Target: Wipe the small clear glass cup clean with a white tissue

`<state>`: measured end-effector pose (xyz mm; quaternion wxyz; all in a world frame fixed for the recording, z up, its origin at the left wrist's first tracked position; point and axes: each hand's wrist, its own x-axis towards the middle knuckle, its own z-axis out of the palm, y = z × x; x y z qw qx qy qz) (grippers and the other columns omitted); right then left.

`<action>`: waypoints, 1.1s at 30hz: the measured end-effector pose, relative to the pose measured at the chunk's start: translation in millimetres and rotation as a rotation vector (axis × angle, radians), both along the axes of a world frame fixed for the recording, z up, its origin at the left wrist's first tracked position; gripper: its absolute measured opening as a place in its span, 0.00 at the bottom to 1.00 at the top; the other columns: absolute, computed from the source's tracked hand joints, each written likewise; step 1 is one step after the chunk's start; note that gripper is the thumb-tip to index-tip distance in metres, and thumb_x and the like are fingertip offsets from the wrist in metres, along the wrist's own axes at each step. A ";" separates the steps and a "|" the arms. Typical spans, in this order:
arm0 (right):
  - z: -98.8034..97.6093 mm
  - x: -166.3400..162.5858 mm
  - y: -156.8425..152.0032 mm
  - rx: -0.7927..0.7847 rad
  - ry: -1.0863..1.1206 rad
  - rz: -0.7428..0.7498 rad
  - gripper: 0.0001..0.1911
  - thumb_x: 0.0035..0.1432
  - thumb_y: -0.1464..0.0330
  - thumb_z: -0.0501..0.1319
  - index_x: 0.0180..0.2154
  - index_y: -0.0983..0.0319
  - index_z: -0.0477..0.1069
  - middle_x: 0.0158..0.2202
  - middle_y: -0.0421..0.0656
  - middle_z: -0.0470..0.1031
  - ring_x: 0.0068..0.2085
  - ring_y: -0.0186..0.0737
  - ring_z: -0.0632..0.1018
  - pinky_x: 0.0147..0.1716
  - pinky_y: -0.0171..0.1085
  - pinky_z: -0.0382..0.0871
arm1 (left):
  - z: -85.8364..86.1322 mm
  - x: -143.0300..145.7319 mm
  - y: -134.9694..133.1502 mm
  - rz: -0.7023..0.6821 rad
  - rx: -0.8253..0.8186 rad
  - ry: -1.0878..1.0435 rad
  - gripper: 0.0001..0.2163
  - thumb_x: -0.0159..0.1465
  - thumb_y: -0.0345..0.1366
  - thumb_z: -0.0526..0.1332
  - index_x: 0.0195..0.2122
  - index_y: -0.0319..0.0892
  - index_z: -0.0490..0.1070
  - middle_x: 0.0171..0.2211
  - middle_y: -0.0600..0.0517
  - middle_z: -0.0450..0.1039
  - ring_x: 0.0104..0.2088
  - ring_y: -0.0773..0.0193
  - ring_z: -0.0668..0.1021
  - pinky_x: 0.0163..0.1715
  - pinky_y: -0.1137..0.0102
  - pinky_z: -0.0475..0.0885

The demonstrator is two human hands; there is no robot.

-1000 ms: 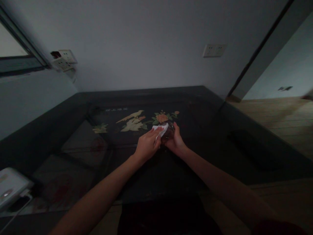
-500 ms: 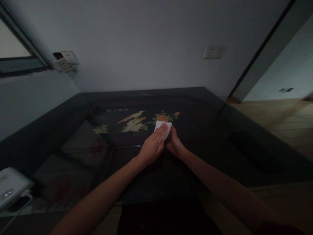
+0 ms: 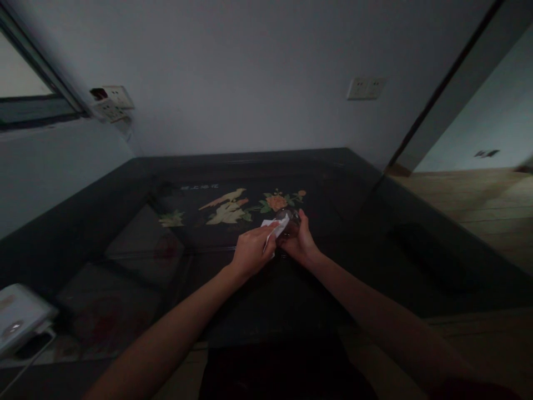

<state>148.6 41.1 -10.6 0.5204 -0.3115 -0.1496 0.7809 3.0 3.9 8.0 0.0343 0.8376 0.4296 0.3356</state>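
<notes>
Left grip has drawn back, clutching tissue against glass vessel; right grip clasps it; both well inside edges of the counter.

- glass: see-through, kinda roundish, cupped in the right hand over the tabletop, can't tell if it's touching
- tissue: white, crumpled, bunched under the left hand, right up against the glass's left side

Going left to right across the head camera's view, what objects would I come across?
White device, corner wall socket, printed bird, white tissue, clear object, double wall socket, dark oblong shape.
</notes>
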 end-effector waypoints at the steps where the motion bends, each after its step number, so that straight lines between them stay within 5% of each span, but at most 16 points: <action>1: -0.6 0.4 0.7 -0.004 -0.007 0.002 0.27 0.59 0.46 0.47 0.28 0.60 0.70 0.21 0.40 0.73 0.23 0.35 0.71 0.24 0.34 0.64 | -0.6 0.2 -0.9 -0.018 0.013 -0.007 0.18 0.66 0.33 0.48 0.49 0.39 0.73 0.49 0.46 0.76 0.48 0.58 0.78 0.52 0.63 0.72; 8: -9.8 -6.1 2.8 0.139 -0.121 0.026 0.24 0.57 0.46 0.52 0.36 0.57 0.73 0.24 0.40 0.74 0.31 0.42 0.76 0.34 0.40 0.70 | 0.3 2.7 -1.8 -0.206 0.101 -0.081 0.20 0.66 0.30 0.46 0.59 0.39 0.63 0.57 0.46 0.68 0.59 0.62 0.69 0.59 0.62 0.66; 12: -10.2 -9.8 -1.1 0.170 -0.140 0.047 0.22 0.57 0.47 0.53 0.35 0.57 0.73 0.27 0.41 0.76 0.36 0.43 0.76 0.36 0.41 0.69 | 1.6 3.7 1.5 -0.167 0.063 -0.063 0.22 0.67 0.30 0.46 0.63 0.40 0.57 0.62 0.45 0.61 0.62 0.62 0.63 0.61 0.60 0.62; 21: -3.1 -7.1 -4.1 0.133 -0.089 0.038 0.25 0.62 0.49 0.45 0.34 0.56 0.73 0.23 0.40 0.74 0.30 0.41 0.74 0.31 0.40 0.68 | -1.5 1.4 6.2 0.003 0.052 0.013 0.20 0.66 0.30 0.47 0.57 0.37 0.65 0.57 0.44 0.68 0.57 0.58 0.71 0.58 0.60 0.66; 27: -0.4 -5.3 -1.0 0.079 -0.052 0.012 0.25 0.61 0.48 0.45 0.33 0.57 0.72 0.23 0.40 0.73 0.32 0.43 0.75 0.33 0.41 0.69 | -3.2 -0.3 1.6 -0.141 0.144 -0.010 0.19 0.66 0.30 0.47 0.56 0.40 0.66 0.54 0.45 0.71 0.56 0.60 0.73 0.57 0.62 0.68; 33: -1.6 -11.0 -2.0 0.135 -0.126 -0.003 0.22 0.59 0.49 0.48 0.32 0.56 0.72 0.23 0.40 0.74 0.33 0.43 0.75 0.34 0.41 0.68 | -1.9 3.0 3.4 -0.202 0.072 -0.038 0.22 0.66 0.29 0.46 0.62 0.38 0.57 0.62 0.43 0.60 0.63 0.60 0.62 0.61 0.60 0.61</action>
